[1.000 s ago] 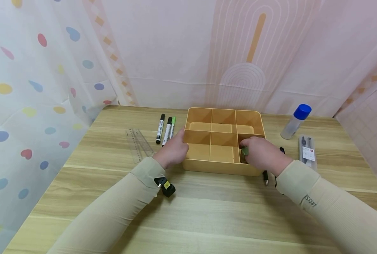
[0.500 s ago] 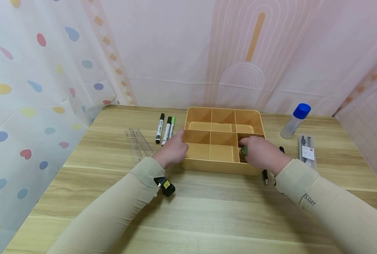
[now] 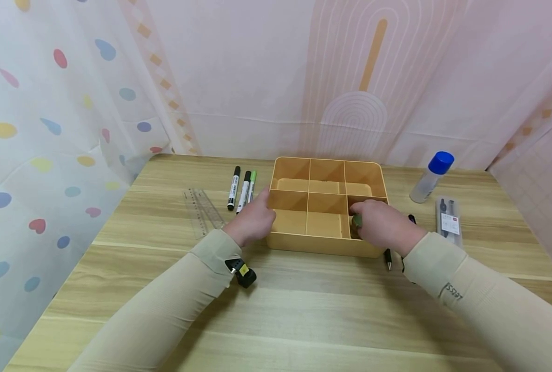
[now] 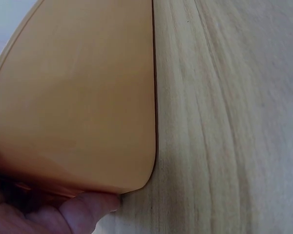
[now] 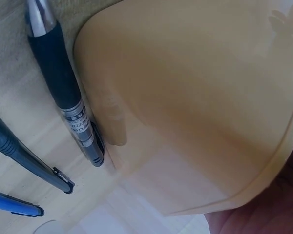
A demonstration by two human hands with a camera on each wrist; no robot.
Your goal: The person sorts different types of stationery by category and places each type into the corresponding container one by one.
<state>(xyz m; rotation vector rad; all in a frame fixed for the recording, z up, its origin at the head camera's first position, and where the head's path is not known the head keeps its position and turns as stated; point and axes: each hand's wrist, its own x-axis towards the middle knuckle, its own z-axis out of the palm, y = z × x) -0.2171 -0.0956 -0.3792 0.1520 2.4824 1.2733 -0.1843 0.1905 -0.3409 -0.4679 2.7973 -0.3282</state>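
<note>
An orange-yellow organizer box (image 3: 324,245) with several compartments stands on the wooden table. At its left end my left hand (image 3: 252,219) grips the side wall, the thumb reaching over the rim. The left wrist view shows fingers (image 4: 83,209) against the box's outer end wall. My right hand (image 3: 382,222) reaches over the right wall into the front right compartment. Its fingers curl about a small dark green, rounded thing (image 3: 357,221), mostly hidden under the hand. In the right wrist view, part of the palm (image 5: 254,214) shows beyond the box's rim.
Left of the box lie two clear rulers (image 3: 195,213) and three markers (image 3: 234,188). Pens, including a black one (image 5: 56,68), lie beside the right wall. Farther right are a blue-capped bottle (image 3: 429,181) and a clear compass case (image 3: 450,223). A patterned curtain (image 3: 238,77) hangs behind.
</note>
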